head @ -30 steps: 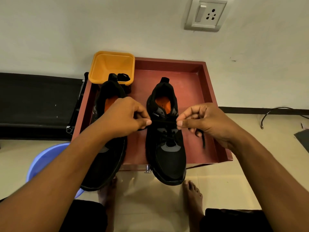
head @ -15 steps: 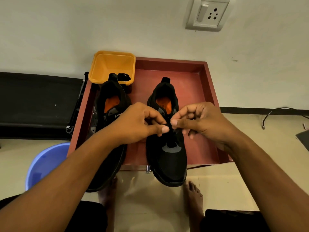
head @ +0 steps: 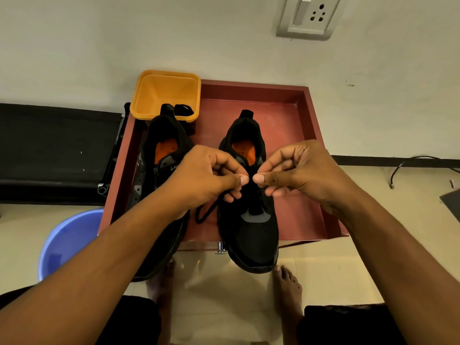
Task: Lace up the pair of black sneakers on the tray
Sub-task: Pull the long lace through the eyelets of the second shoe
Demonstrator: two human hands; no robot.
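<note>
Left hand [head: 206,180], as I read it on the head view: fingers curled, thumb and forefinger pinching a black lace [head: 206,213], which trails out beneath the palm in a loose loop onto the tray floor between the two shoes. Right hand [head: 303,173]: fingers curled the same way, thumb pressed to forefinger in a pinch. What it nips is black against the black shoe, so I take it for the other run of the same lace. The two thumb tips face each other, nearly touching, above the tongue of the right sneaker [head: 251,235].

Right sneaker: on the red tray [head: 314,115], heel toward the far wall, orange insole showing, toe overhanging the near edge of the tray. Left sneaker [head: 161,145]: just left of it and parallel, also on the tray, orange insole showing. Its near half is covered by my left forearm, and its toe passes over the near edge.

Yellow tub [head: 166,93]: at the far left corner of the tray, touching the heel of the left sneaker. A small black item [head: 183,109] sits at its near rim, and I cannot tell what it is.

Surroundings: a blue basin [head: 67,242] on the floor near the tray's left corner; a black bench [head: 54,150] along the wall to the left; a wall socket [head: 308,17] far right, above the tray; a dark cable [head: 418,163] on the floor at right. Two bare feet [head: 288,282] rest on the tiles just near the tray.
</note>
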